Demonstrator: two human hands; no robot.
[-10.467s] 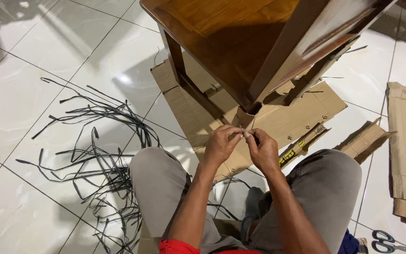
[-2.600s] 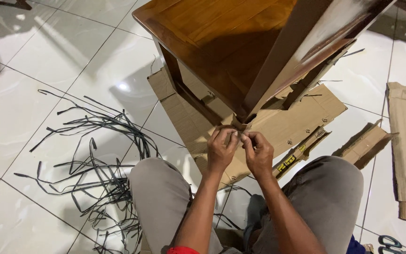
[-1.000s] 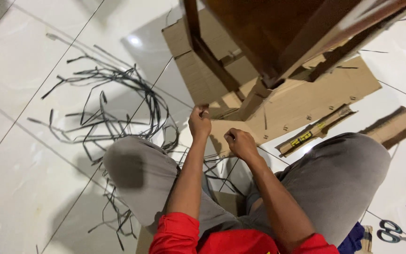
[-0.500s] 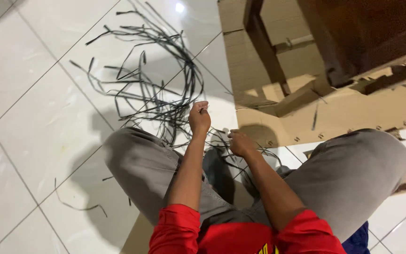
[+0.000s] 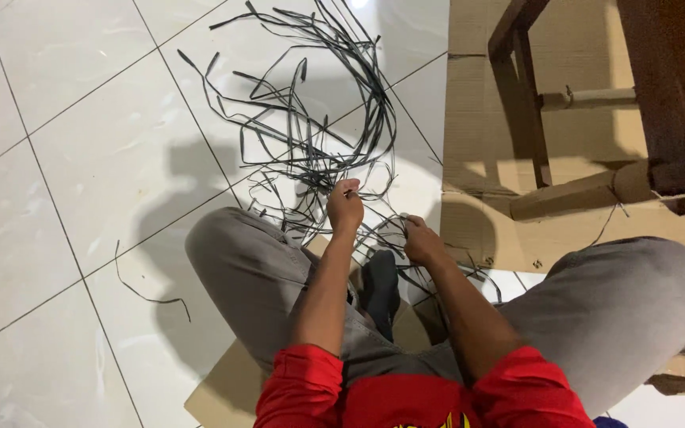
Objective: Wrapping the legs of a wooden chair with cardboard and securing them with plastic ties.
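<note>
A: What's in the grip?
B: Left hand (image 5: 345, 208) pinches a strap (image 5: 374, 230); right hand (image 5: 420, 240) closes on it at frame centre.
A: Handling?
B: Probably light, springy, slick; hold near its end, clear of the tangle (image 5: 311, 119) above.

You have two hands in view: your left hand (image 5: 346, 208) and your right hand (image 5: 422, 240), both closed among the strips. One tangle of black plastic strips (image 5: 311, 119) lies on the floor ahead of you; the strips in it are too many and too crossed to count. One loose black strip (image 5: 146, 292) lies apart by your left knee. One piece of dark wooden furniture (image 5: 660, 87) stands on one flattened cardboard sheet (image 5: 477, 127), with two of its legs showing. Two cardboard tubes show: one thin (image 5: 588, 98), one thicker (image 5: 572, 195). One more cardboard piece (image 5: 223, 392) lies under you.
</note>
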